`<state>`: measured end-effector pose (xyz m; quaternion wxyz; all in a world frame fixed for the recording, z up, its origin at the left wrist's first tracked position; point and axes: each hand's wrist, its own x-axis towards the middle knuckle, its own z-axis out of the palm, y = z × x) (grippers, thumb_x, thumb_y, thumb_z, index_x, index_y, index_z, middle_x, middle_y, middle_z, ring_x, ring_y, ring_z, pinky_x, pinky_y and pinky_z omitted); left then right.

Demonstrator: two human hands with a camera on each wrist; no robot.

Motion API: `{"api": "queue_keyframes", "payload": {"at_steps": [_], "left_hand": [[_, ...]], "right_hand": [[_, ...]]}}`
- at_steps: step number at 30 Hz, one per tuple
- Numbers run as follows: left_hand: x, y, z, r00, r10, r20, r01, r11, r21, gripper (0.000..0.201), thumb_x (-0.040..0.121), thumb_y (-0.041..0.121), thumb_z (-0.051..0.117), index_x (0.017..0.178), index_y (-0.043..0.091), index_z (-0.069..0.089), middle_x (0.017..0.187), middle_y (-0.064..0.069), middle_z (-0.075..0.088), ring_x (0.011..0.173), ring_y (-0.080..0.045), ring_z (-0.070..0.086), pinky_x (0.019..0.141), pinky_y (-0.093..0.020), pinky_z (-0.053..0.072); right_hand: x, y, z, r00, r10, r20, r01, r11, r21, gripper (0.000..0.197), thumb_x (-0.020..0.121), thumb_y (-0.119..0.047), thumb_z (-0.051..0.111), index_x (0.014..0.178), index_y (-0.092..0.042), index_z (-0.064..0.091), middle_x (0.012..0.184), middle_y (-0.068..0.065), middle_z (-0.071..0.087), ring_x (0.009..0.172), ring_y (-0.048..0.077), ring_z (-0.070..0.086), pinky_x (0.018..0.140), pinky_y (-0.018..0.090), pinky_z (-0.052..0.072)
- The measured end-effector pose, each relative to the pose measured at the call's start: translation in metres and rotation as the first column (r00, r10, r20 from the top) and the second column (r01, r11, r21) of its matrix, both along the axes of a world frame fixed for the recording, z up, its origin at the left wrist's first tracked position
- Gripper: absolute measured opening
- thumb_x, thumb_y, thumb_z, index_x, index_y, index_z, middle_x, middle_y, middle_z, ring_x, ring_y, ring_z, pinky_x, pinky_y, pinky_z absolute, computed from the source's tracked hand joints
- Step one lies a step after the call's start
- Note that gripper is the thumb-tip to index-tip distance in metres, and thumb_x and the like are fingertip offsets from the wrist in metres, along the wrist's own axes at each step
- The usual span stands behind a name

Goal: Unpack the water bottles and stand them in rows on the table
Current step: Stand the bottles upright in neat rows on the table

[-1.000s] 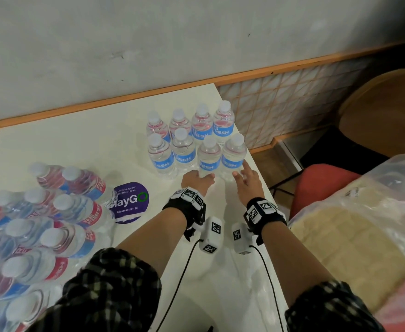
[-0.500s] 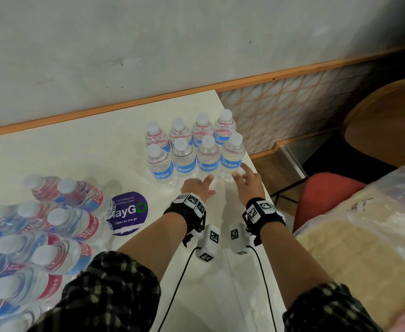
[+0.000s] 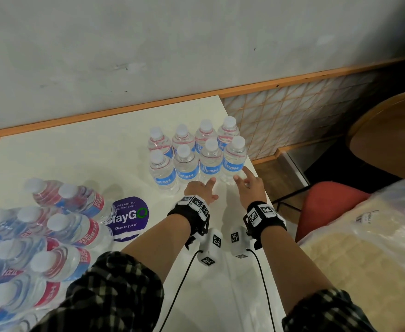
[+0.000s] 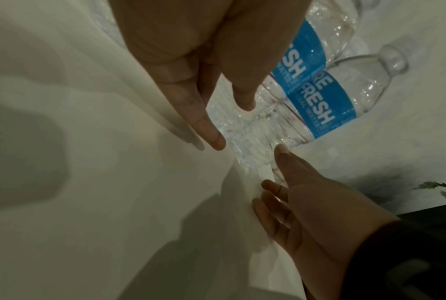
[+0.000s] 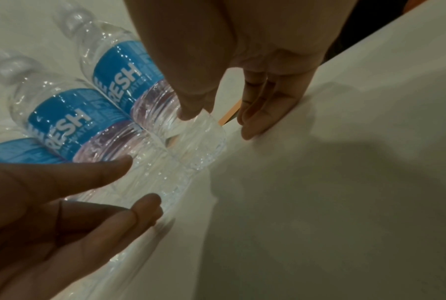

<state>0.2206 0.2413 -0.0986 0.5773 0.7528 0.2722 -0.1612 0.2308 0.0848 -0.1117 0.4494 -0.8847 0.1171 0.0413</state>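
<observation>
Water bottles, 8 upright in 2 rows of 4, stand at the table's far right corner. Left hand and right hand, fingers spread and holding nothing, reach just beside the near row's bases.

The standing bottles are showing blue labels reading "RE FRESH", with partly legible "WATER" beneath. The wrapped pack of bottles is showing "RE FRESH" on red. A purple sticker on the surface is reading "Let's keep our pantries clean", "ayGO", "Clean as you go".
</observation>
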Motion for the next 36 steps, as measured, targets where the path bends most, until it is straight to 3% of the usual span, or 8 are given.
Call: {"api": "queue_keyframes", "payload": {"at_steps": [4, 8, 13, 18, 22, 25, 29, 36], "left_hand": [[-0.001, 0.002, -0.009, 0.999, -0.033, -0.021, 0.034, 0.998, 0.047, 0.053, 0.081, 0.05, 0.058, 0.092, -0.001, 0.064, 0.098, -0.022, 0.07, 0.093, -0.035, 0.069, 0.085, -0.044, 0.056], [-0.016, 0.003, 0.002, 0.997, -0.074, -0.03, 0.076, 0.995, 0.069, 0.035, 0.09, 0.028, 0.058, 0.104, -0.003, 0.063, 0.097, -0.021, 0.07, 0.078, -0.027, 0.068, 0.081, -0.039, 0.058], [-0.05, 0.009, 0.024, 0.958, -0.259, -0.126, 0.266, 0.963, 0.039, 0.029, 0.091, 0.014, 0.055, 0.111, -0.005, 0.063, 0.088, -0.013, 0.063, 0.061, -0.022, 0.059, 0.054, -0.023, 0.043], [-0.098, 0.016, 0.077, 0.865, -0.498, -0.056, 0.501, 0.855, 0.131, 0.024, 0.088, 0.021, 0.06, 0.099, 0.002, 0.069, 0.098, -0.016, 0.07, 0.095, -0.033, 0.067, 0.086, -0.034, 0.053], [-0.147, 0.032, 0.122, 0.753, -0.657, -0.048, 0.638, 0.708, 0.303, 0.028, 0.092, 0.03, 0.058, 0.11, 0.01, 0.065, 0.114, -0.007, 0.066, 0.105, -0.024, 0.062, 0.09, -0.029, 0.045], [-0.179, 0.057, 0.142, 0.723, -0.69, -0.038, 0.646, 0.655, 0.392, 0.033, 0.092, 0.032, 0.058, 0.118, 0.012, 0.062, 0.119, -0.005, 0.064, 0.109, -0.021, 0.058, 0.091, -0.025, 0.042], [-0.214, 0.1, 0.162, 0.727, -0.687, 0.005, 0.613, 0.651, 0.447, 0.034, 0.091, 0.036, 0.058, 0.116, 0.015, 0.062, 0.115, -0.002, 0.065, 0.104, -0.019, 0.06, 0.091, -0.027, 0.045], [-0.263, 0.183, 0.184, 0.767, -0.626, 0.142, 0.504, 0.724, 0.47, 0.029, 0.09, 0.033, 0.06, 0.114, 0.016, 0.062, 0.098, 0.006, 0.058, 0.092, -0.013, 0.06, 0.082, -0.02, 0.042]], "right_hand": [[-0.004, -0.001, 0.001, 1.0, -0.014, -0.006, 0.015, 1.0, 0.015, 0.047, 0.091, -0.044, 0.052, 0.137, -0.036, 0.044, 0.118, 0.009, 0.051, 0.099, 0.015, 0.054, 0.092, 0.033, 0.046], [-0.014, -0.001, 0.004, 0.997, -0.066, -0.027, 0.068, 0.994, 0.09, 0.05, 0.09, -0.04, 0.057, 0.137, -0.033, 0.044, 0.119, 0.007, 0.048, 0.098, 0.015, 0.054, 0.097, 0.036, 0.046], [-0.034, -0.002, 0.001, 0.993, -0.105, -0.06, 0.114, 0.979, 0.169, 0.045, 0.087, -0.036, 0.063, 0.13, -0.035, 0.05, 0.114, 0.005, 0.048, 0.098, 0.018, 0.056, 0.095, 0.044, 0.05], [-0.068, -0.004, 0.01, 0.994, -0.057, -0.098, 0.067, 0.992, 0.106, 0.044, 0.087, -0.025, 0.064, 0.129, -0.025, 0.053, 0.115, 0.009, 0.052, 0.093, 0.018, 0.053, 0.096, 0.031, 0.044], [-0.11, 0.006, 0.025, 0.986, 0.048, -0.161, -0.035, 0.996, 0.085, 0.041, 0.087, -0.02, 0.064, 0.127, -0.016, 0.055, 0.114, 0.012, 0.056, 0.094, 0.018, 0.051, 0.087, 0.027, 0.041], [-0.143, 0.025, 0.035, 0.973, 0.15, -0.176, -0.132, 0.985, 0.108, 0.036, 0.086, -0.019, 0.065, 0.122, -0.015, 0.058, 0.111, 0.009, 0.06, 0.095, 0.021, 0.057, 0.084, 0.029, 0.044], [-0.184, 0.067, 0.049, 0.951, 0.243, -0.193, -0.229, 0.969, 0.093, 0.031, 0.086, -0.022, 0.065, 0.116, -0.019, 0.061, 0.104, 0.002, 0.062, 0.093, 0.018, 0.058, 0.081, 0.026, 0.043], [-0.229, 0.156, 0.069, 0.957, 0.255, -0.135, -0.235, 0.961, 0.147, 0.027, 0.083, -0.025, 0.068, 0.109, -0.024, 0.064, 0.094, 0.0, 0.065, 0.081, 0.016, 0.058, 0.083, 0.034, 0.049]]}}
